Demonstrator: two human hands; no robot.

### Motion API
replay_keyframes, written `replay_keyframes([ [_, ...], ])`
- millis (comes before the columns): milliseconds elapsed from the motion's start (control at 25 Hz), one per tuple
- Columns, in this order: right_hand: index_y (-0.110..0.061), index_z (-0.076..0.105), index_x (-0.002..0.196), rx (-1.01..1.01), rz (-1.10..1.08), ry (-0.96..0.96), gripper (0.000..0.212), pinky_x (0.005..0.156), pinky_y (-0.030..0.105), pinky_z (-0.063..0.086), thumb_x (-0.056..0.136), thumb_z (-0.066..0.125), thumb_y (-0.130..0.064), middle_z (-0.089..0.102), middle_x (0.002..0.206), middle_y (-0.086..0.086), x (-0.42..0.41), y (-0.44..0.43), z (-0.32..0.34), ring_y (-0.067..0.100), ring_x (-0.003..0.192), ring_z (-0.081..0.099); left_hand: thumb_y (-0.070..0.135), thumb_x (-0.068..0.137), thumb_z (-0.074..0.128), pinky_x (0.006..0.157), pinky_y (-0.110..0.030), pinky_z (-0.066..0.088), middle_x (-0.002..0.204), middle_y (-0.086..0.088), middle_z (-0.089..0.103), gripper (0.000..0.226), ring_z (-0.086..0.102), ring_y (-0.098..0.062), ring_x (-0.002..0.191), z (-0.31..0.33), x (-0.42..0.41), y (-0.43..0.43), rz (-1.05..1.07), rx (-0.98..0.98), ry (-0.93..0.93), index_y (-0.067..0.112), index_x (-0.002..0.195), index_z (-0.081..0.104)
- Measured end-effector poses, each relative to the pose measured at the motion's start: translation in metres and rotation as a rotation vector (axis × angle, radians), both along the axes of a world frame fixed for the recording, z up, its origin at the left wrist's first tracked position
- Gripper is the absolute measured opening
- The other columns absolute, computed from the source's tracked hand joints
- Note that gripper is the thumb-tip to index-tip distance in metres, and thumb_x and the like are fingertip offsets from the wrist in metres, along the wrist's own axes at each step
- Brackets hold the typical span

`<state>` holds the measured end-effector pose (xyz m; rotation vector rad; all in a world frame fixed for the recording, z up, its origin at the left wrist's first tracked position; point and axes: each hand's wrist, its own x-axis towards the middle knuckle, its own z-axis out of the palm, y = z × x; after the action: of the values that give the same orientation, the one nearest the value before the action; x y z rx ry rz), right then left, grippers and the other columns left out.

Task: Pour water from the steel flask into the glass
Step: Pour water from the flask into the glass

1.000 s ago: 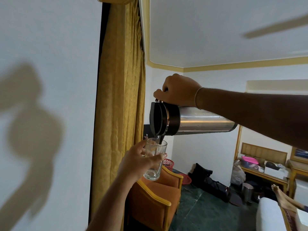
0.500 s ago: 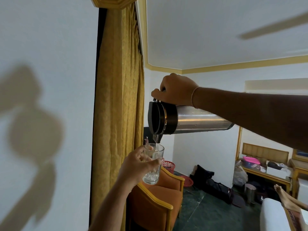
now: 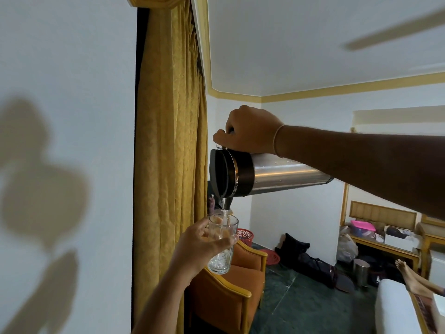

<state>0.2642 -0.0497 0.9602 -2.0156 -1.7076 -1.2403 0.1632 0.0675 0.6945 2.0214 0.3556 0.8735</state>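
Observation:
My right hand (image 3: 250,131) grips the handle of the steel flask (image 3: 284,174), which lies nearly horizontal in the air with its black lid and spout to the left. A thin stream of water falls from the spout into the clear glass (image 3: 221,247) directly below. My left hand (image 3: 202,249) is wrapped around the glass and holds it upright, fingers across its front. A little water shows in the bottom of the glass.
A gold curtain (image 3: 168,165) hangs just left of my hands, beside a white wall. Below the glass stands an orange armchair (image 3: 231,285). Dark bags (image 3: 308,261), red baskets and a steel bin lie on the green floor. A person's bare feet (image 3: 409,276) rest at the right.
The glass has dropped slightly away from the spout, and water now runs into it. The flask has stayed nearly level in my right hand.

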Motion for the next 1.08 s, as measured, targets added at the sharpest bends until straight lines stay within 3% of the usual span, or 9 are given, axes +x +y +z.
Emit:
replay_keyframes([
  [80,-0.016,0.047,0.042,-0.004,-0.002,-0.002,0.059,0.047,0.024,0.041,0.077,0.037,-0.064,0.038,0.036,-0.007,0.001,0.001,-0.001,0.012,0.036,0.038,0.079,0.06,0.085,0.059,-0.004,0.05,0.104,0.017,0.083,0.065,0.076,0.012,0.088,-0.001,-0.003,-0.001,-0.01,0.0,-0.001,0.052,0.116,0.067],
  [160,-0.016,0.05,0.043,-0.003,-0.003,-0.003,0.06,0.048,0.026,0.044,0.076,0.037,-0.064,0.04,0.037,-0.007,0.001,0.001,-0.002,0.011,0.036,0.041,0.084,0.054,0.081,0.065,-0.008,0.055,0.101,0.018,0.082,0.068,0.077,0.011,0.09,-0.003,-0.004,-0.001,-0.014,0.005,-0.011,0.055,0.113,0.066],
  [280,-0.016,0.049,0.044,-0.017,0.003,-0.012,0.06,0.05,0.027,0.047,0.077,0.036,-0.065,0.039,0.037,-0.008,0.001,0.001,-0.005,0.011,0.037,0.04,0.083,0.054,0.084,0.083,-0.033,0.067,0.102,0.013,0.084,0.067,0.079,-0.002,0.099,-0.01,-0.002,0.003,0.002,-0.01,-0.023,0.053,0.113,0.071],
  [400,-0.017,0.049,0.045,-0.021,-0.001,-0.048,0.061,0.05,0.026,0.045,0.078,0.036,-0.066,0.04,0.039,-0.008,0.002,0.003,-0.01,0.012,0.038,0.042,0.078,0.054,0.088,0.087,-0.042,0.069,0.101,0.01,0.085,0.066,0.081,-0.007,0.098,-0.015,-0.004,0.006,-0.001,-0.047,-0.037,0.05,0.112,0.074],
  [600,-0.018,0.046,0.045,-0.017,-0.003,-0.061,0.059,0.048,0.023,0.038,0.079,0.036,-0.065,0.038,0.039,-0.009,0.001,0.006,-0.01,0.011,0.037,0.039,0.082,0.052,0.083,0.084,-0.033,0.065,0.104,0.007,0.085,0.076,0.079,-0.008,0.104,-0.015,-0.002,0.005,0.008,-0.029,-0.017,0.044,0.117,0.072],
  [880,-0.018,0.045,0.044,-0.009,0.006,-0.054,0.058,0.049,0.023,0.035,0.079,0.037,-0.064,0.037,0.039,-0.009,0.0,0.009,-0.009,0.011,0.037,0.038,0.084,0.051,0.083,0.084,-0.032,0.064,0.106,0.012,0.084,0.076,0.078,-0.006,0.104,-0.013,-0.003,0.007,0.027,-0.019,-0.023,0.047,0.117,0.072],
  [1080,-0.019,0.048,0.045,-0.009,0.027,-0.03,0.059,0.049,0.023,0.038,0.078,0.035,-0.065,0.039,0.039,-0.009,-0.001,0.011,-0.009,0.01,0.038,0.039,0.085,0.051,0.083,0.094,-0.039,0.065,0.114,0.012,0.081,0.085,0.075,-0.007,0.113,-0.015,-0.001,0.009,0.036,-0.029,-0.02,0.043,0.126,0.073],
])
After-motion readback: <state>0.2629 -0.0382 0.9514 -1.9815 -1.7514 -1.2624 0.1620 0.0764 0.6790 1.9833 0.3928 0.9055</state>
